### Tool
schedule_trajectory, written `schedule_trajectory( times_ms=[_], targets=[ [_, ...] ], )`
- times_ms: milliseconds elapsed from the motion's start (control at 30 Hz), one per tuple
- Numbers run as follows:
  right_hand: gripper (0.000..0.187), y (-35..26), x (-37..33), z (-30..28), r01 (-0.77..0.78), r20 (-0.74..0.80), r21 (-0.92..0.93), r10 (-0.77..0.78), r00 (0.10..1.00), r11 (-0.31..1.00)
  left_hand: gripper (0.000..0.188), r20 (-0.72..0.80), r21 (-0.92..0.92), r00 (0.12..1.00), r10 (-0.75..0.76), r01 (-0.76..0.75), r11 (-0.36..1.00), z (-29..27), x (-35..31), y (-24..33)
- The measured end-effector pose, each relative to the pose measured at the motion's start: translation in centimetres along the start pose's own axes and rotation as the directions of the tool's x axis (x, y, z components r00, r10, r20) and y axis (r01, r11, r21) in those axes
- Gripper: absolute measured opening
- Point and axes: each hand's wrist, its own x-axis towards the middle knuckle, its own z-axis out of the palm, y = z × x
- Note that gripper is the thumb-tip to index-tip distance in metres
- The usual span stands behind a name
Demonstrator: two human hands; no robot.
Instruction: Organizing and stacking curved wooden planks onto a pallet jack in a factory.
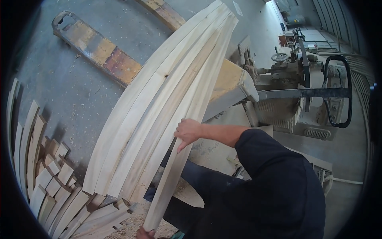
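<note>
My right hand (188, 132) lies closed around the upper part of a long, pale wooden board (166, 187), thumb along its near face. At the lower edge my left hand (145, 233) grips the bottom end of that board; part of this hand is cut off by the frame. The board is tilted on its edge, beside a row of long wooden planks (137, 115) lying side by side. My right fingers reach over the nearest plank of the row. Knots and brownish streaks mark some planks.
Under the planks is a worn yellow pallet jack (99, 47) with a black loop handle (338, 93). Stacked wood offcuts (59, 179) stand at lower left. A dusty machine with a handwheel (279, 57) is at right. Sawdust (133, 223) and chips cover parts of the grey floor.
</note>
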Motion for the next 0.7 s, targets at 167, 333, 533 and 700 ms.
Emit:
schedule_trajectory(
  times_ms=[167, 333, 533, 700],
  targets=[
    [0.074, 6.3, -1.2, -0.6, -0.059, -0.048, -0.074, 0.055, 0.997, 0.996, 0.059, 0.083, -0.225, 0.996, 0.023, -0.004, 0.974, 1.7, 3.9, -4.8],
    [0.067, 12.5, -1.2, 0.3, -0.068, -0.118, -0.027, 0.065, 0.991, 0.997, 0.042, -0.053, -0.14, 0.999, -0.004, -0.004, 0.99, 1.5, 7.6, -2.1],
    [0.056, 17.1, -1.9, 1.1, -0.075, -0.12, 0.133, 0.091, 0.989, 0.988, 0.046, -0.199, 0.009, 0.98, 0.021, -0.019, 1.0, -0.5, 13.1, 1.4],
    [0.041, 18.4, -2.5, 0.4, -0.382, 0.071, -0.081, 0.388, 0.919, 0.92, 0.05, -0.125, -0.102, 0.992, 0.006, -0.019, 0.995, 1.3, 19.5, 6.6]
  ],
)
